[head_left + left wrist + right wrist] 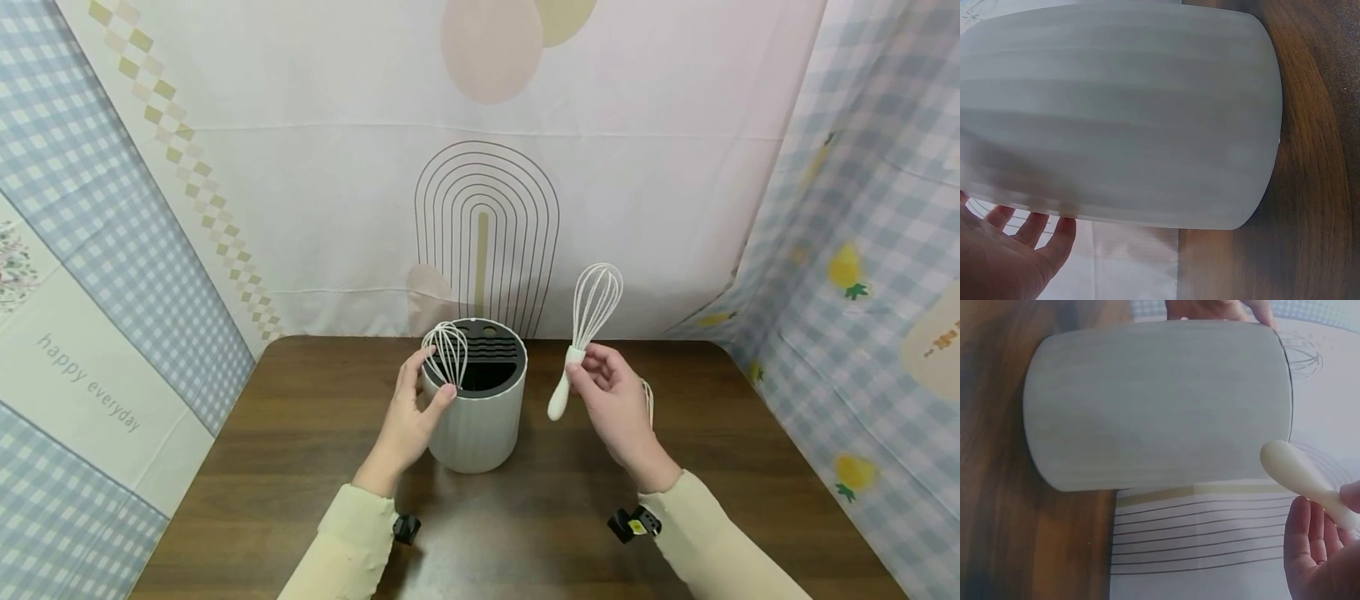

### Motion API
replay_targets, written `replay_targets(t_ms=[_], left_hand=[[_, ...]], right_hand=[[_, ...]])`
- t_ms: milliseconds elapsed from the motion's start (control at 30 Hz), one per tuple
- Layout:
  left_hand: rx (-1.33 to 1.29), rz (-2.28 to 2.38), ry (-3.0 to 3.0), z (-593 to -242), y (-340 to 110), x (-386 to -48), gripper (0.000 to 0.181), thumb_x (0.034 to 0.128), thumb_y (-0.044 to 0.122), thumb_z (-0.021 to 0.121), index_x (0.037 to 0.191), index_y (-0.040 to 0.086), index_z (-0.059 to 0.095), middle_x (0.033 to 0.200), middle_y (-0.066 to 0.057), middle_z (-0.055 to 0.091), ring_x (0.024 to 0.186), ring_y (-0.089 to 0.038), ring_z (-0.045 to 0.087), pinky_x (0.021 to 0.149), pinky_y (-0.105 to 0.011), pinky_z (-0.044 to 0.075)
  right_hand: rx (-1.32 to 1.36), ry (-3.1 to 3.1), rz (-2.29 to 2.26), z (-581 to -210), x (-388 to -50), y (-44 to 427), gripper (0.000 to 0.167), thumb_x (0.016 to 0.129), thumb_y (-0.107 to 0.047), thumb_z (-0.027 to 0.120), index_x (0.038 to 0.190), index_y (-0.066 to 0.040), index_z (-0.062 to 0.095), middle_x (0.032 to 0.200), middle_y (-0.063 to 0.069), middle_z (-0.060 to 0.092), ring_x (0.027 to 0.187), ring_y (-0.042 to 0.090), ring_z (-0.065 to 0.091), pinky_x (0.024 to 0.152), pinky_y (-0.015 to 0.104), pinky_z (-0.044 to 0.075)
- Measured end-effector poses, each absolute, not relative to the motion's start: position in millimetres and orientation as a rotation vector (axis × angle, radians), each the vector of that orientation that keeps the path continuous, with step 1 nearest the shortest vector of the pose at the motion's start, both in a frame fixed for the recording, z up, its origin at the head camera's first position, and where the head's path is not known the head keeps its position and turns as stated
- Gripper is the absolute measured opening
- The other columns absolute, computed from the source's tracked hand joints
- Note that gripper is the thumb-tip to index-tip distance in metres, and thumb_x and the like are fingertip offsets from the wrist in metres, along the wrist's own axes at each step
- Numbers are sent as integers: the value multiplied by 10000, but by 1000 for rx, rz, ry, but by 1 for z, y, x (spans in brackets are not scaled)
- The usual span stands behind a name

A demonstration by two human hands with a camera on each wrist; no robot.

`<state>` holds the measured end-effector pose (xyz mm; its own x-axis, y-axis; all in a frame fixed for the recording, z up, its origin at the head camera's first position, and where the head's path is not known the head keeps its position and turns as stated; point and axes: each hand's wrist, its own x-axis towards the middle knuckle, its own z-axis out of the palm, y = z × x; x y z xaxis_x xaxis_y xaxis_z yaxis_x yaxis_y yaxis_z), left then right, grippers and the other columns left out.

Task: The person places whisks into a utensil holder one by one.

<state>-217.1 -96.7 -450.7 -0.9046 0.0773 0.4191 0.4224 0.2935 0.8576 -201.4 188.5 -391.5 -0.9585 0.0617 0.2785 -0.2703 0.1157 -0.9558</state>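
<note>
A pale grey utensil holder (477, 435) with a black slotted top stands upright on the table. The wire head of one white whisk (447, 350) sticks out of its left side, the handle hidden inside. My left hand (405, 421) grips the holder's upper left side, thumb at the front rim and fingers (1060, 240) along the wall, beside that whisk. To the right of the holder, my right hand (613, 404) pinches a second white whisk (559, 397) near the top of its handle. That whisk tilts, wires up, its handle end (1288, 465) pointing down toward the holder.
White wire loops (648, 404) show behind my right hand, mostly hidden by it. The dark wooden table (300, 433) meets a patterned cloth backdrop (337, 225) at its far edge. Checked cloths (885, 275) hang on both sides.
</note>
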Motion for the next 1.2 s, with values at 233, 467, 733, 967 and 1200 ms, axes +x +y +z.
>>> replay_targets(t_ms=[233, 467, 733, 967, 1200], left_hand=[[-455, -1652, -2266, -453, -97, -219, 603, 926, 368, 621, 1451, 373, 324, 1473, 1, 312, 1275, -235, 402, 1017, -535, 357], [-450, -1645, -2273, -454, -97, -219, 605, 926, 374, 621, 1452, 368, 324, 1468, 0, 317, 1263, -235, 410, 1013, -531, 361], [-459, -1646, -2270, -453, -97, -219, 618, 925, 342, 631, 1462, 323, 328, 1474, -11, 312, 1286, -241, 390, 1019, -534, 360], [-468, -1651, -2256, -452, -96, -219, 641, 924, 225, 645, 1481, 222, 328, 1488, -93, 299, 1305, -315, 375, 1019, -554, 358], [-463, -1669, -2274, -416, -91, -195, 601, 930, 161, 618, 1459, 85, 341, 1465, -183, 310, 1293, -373, 388, 1032, -539, 353]], right_hand=[[254, -1995, 1988, -381, -202, 176, 355, 936, -111, 640, 1228, 28, 492, 1096, 174, 579, 901, 186, 624, 776, 336, 546], [327, -1839, 2037, -376, -204, 166, 346, 933, -53, 627, 1232, 34, 477, 1096, 199, 579, 908, 223, 615, 760, 336, 544], [429, -1743, 2077, -371, -206, 155, 410, 937, -41, 614, 1271, 89, 415, 1151, 190, 585, 951, 246, 610, 770, 339, 544], [450, -1686, 2098, -371, -208, 144, 394, 937, -36, 612, 1268, 60, 420, 1157, 196, 576, 961, 261, 609, 792, 380, 543], [482, -1702, 2082, -373, -211, 135, 372, 939, -43, 613, 1247, 55, 429, 1158, 192, 583, 939, 261, 610, 777, 358, 548]])
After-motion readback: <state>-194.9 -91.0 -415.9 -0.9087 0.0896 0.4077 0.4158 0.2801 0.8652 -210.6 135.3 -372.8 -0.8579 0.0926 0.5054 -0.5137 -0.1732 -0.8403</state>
